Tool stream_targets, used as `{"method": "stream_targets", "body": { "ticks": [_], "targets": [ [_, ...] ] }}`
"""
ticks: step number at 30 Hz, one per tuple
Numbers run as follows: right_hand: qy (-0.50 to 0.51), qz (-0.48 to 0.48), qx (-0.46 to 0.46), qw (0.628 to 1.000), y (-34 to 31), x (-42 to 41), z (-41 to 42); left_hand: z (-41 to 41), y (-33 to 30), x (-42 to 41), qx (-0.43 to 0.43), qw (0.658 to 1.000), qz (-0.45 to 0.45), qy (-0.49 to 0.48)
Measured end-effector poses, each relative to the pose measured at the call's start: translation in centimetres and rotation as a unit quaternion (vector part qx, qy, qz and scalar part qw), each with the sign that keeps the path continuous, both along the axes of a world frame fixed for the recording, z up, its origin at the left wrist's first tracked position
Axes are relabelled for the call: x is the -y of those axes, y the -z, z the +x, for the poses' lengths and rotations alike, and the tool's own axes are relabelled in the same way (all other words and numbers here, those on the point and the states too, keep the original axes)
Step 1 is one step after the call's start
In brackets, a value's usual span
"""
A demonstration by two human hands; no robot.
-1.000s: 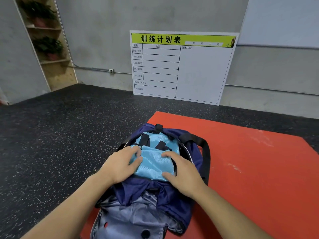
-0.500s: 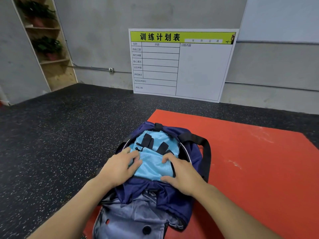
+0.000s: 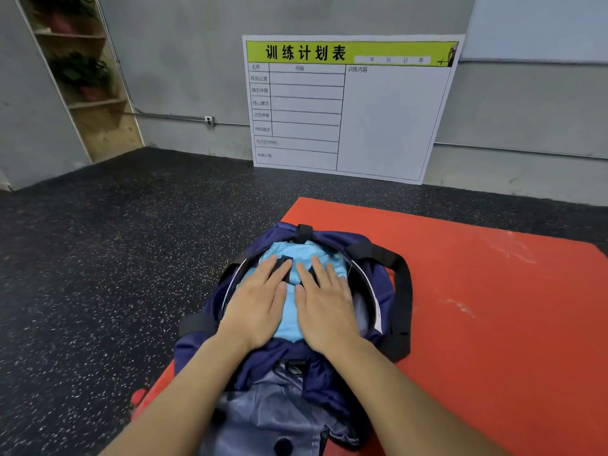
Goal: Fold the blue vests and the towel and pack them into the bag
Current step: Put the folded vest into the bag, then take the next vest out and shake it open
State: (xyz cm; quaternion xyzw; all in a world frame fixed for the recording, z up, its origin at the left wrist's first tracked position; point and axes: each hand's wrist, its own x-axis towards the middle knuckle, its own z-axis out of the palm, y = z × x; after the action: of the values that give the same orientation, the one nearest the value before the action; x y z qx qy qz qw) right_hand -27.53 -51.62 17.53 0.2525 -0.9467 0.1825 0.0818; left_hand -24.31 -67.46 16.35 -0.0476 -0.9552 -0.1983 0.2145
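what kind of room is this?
Likely a gym or training room: speckled rubber floor, a red mat under the bag, and a training plan board leaning against the wall.

Left hand (image 3: 260, 304) and right hand (image 3: 324, 301) pressing flat, side by side, on light-blue vests (image 3: 289, 311), inside open navy bag (image 3: 371, 278), red mat (image 3: 493, 324) beneath

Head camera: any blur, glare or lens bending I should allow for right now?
Head view: the white training board and walls bow from wide-angle distortion; lighting is even, no hard glare; the left hand and right hand on the light blue mesh vest look slightly soft.
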Motion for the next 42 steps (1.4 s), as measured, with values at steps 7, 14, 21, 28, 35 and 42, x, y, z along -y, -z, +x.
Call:
{"method": "stream_targets", "body": {
  "ticks": [7,14,21,28,35,42],
  "targets": [
    [0.008,0.002,0.026,1.000,2.5,0.1,-1.2,-1.2,2.3,0.2,0.032,0.999,0.006,-0.025],
    [-0.069,-0.047,0.116,0.990,-3.8,-3.7,-0.1,0.3,-3.8,-0.5,0.087,0.994,-0.040,-0.060],
    [-0.045,-0.064,0.026,0.997,-10.1,-17.1,5.5,3.9,-11.6,-10.7,0.017,0.999,0.023,0.022],
    [0.059,-0.050,-0.025,0.997,-12.2,-33.4,11.0,7.0,-14.8,-26.1,-0.025,0.989,0.021,0.146],
    [0.152,-0.051,-0.040,0.986,-12.1,-47.3,17.5,10.4,-14.9,-40.7,-0.012,0.967,0.003,0.253],
    [0.244,-0.046,-0.037,0.968,-9.5,-59.1,24.7,13.8,-12.8,-54.1,0.013,0.932,-0.033,0.360]
  ]
}}
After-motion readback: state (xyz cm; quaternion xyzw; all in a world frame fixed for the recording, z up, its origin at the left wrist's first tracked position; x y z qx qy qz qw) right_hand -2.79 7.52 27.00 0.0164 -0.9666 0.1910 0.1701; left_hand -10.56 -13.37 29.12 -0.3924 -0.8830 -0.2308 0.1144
